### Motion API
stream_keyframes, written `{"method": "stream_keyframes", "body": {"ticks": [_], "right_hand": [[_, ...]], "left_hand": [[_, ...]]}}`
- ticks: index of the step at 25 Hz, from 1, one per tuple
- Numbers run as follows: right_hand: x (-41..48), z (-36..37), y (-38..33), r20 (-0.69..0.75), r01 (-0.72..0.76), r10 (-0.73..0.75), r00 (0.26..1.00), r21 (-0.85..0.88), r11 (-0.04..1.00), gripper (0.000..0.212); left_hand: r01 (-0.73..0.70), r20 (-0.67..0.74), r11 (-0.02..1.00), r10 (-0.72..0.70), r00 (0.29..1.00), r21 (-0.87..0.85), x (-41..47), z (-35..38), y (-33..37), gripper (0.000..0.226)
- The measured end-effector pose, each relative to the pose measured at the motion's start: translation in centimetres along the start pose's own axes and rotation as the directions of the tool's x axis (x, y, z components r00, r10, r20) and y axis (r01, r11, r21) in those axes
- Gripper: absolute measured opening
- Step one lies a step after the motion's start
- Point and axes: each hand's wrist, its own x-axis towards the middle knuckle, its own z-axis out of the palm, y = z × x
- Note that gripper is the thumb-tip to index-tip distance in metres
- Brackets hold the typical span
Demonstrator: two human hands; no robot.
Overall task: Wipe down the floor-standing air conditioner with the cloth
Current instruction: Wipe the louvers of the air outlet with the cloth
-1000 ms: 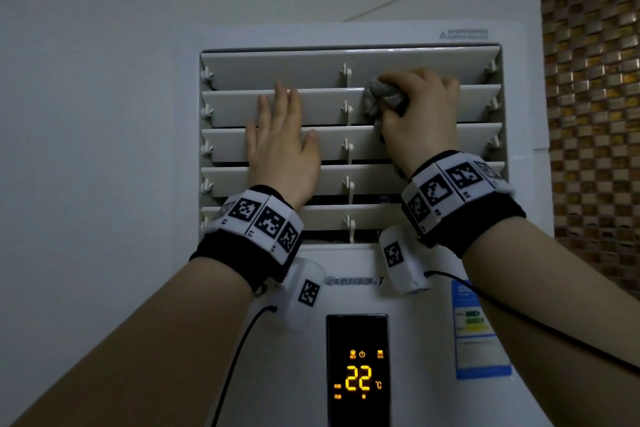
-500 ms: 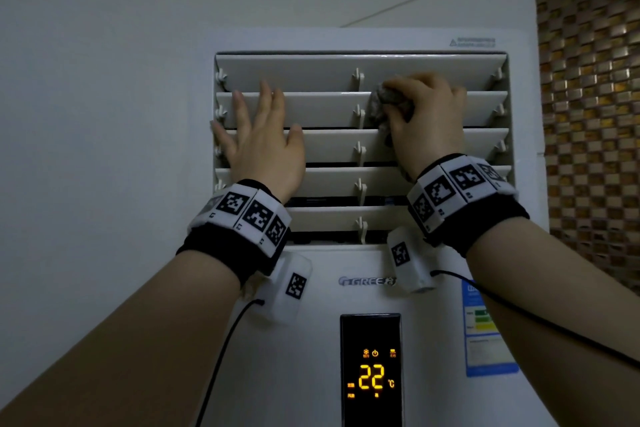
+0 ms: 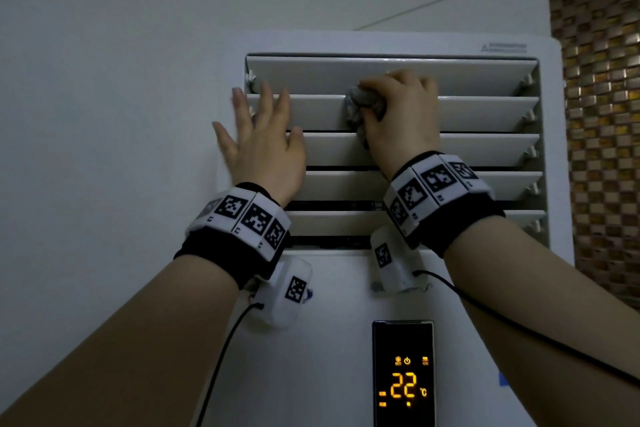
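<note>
Leftward across the floor-standing air conditioner (image 3: 339, 288), to the end of its glossy louvres (image 3: 485, 114), the left hand (image 3: 266, 152) has been slid, fingers straight and splayed. White plastic, they are angled and overlapped, so each is best braced and wiped lengthwise. By the right hand (image 3: 401, 121), at upper centre, a crumpled grey cloth (image 3: 362, 104) is clenched against the second louvre.
</note>
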Motion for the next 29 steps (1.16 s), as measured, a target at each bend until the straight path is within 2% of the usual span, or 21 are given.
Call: {"method": "stream_keyframes", "body": {"ticks": [5, 9, 13, 18, 23, 27, 29], "right_hand": [[0.2, 0.8, -0.9, 0.025, 0.042, -0.041, 0.999, -0.019, 0.999, 0.032], [0.2, 0.5, -0.4, 0.002, -0.028, 0.028, 1.0, -0.082, 0.996, 0.034], [0.3, 1.6, -2.4, 0.068, 0.086, -0.083, 0.994, -0.045, 0.995, 0.034], [0.3, 1.8, -1.9, -0.004, -0.034, 0.033, 0.999, -0.084, 0.996, 0.033], [0.1, 2.6, -3.5, 0.051, 0.077, -0.077, 0.996, -0.008, 0.997, 0.032], [-0.2, 2.3, -3.1, -0.049, -0.084, 0.083, 0.995, -0.011, 0.996, 0.03], [-0.4, 3.0, -4.1, -0.024, -0.044, 0.044, 0.999, 0.001, 0.999, 0.03]], "left_hand": [[-0.046, -0.01, 0.999, 0.046, 0.999, 0.014, 0.0, -0.5, -1.6, 0.051], [-0.024, -0.018, 0.997, 0.023, 1.0, -0.076, 0.2, -0.8, -1.9, 0.049], [-0.036, -0.047, 0.995, 0.031, 0.998, -0.097, 0.2, -1.0, -2.2, 0.049], [-0.047, -0.08, 0.953, 0.024, 0.997, -0.298, 0.3, -1.2, -3.7, 0.053], [-0.124, -0.139, 0.921, 0.077, 0.987, -0.369, 0.6, -1.2, -4.5, 0.058], [-0.146, -0.136, 0.905, 0.1, 0.986, -0.399, 0.5, -1.0, -4.7, 0.06], [-0.145, -0.139, 0.91, 0.098, 0.985, -0.388, 0.7, -1.0, -4.6, 0.06]]}}
